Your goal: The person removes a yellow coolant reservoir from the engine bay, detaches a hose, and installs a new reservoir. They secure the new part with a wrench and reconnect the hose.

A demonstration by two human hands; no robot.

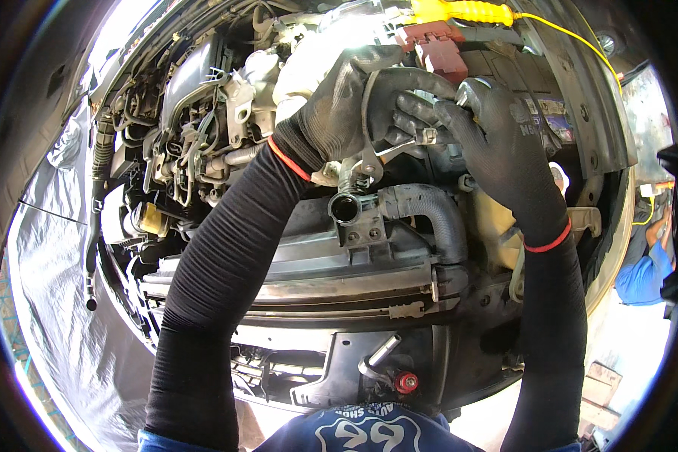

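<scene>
Both my hands wear black gloves with red cuffs and meet over the engine bay, behind the radiator point(294, 252). My left hand point(354, 94) is closed, its fingers curled close to the right hand; what they grip is hard to make out. My right hand point(497, 128) pinches a small metallic piece point(471, 98), too covered to name. Just below the fingers, a shiny metal tool or bracket point(392, 153) slants beside the uncapped radiator filler neck point(346, 208). From that neck's right side, a thick black radiator hose point(433, 211) bends downward.
A yellow work light point(463, 11) with a yellow cord lies at the back, near a dark red box cover point(438, 51). At the front rest a metal-handled tool point(380, 355) and a red-topped round part point(405, 382). A grey cover point(75, 248) drapes the left side; another person point(646, 271) is far right.
</scene>
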